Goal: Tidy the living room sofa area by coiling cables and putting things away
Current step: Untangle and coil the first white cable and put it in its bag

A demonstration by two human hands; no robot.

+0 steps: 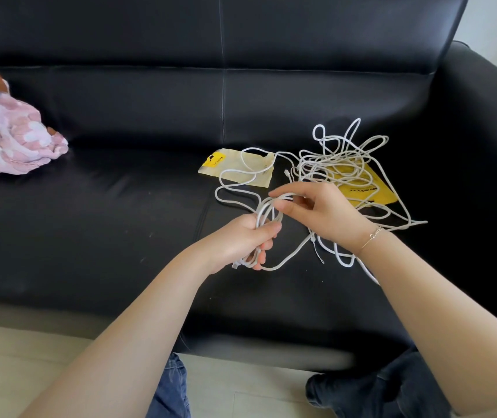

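Over the black sofa (120, 206), the left hand (241, 241) grips a small coil of white cable (268, 214), while the right hand (321, 215) pinches its top loop. The loose tangle (340, 164) lies across two yellow packets (238, 167).

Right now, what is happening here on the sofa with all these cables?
A person is coiling a white cable over the black leather sofa. The left hand grips the small finished coil of white cable, and the right hand guides the next loop onto it. Most of the loose white cable tangle lies unsorted on two yellow plastic packaging bags. A pink patterned fabric sits at the far left.
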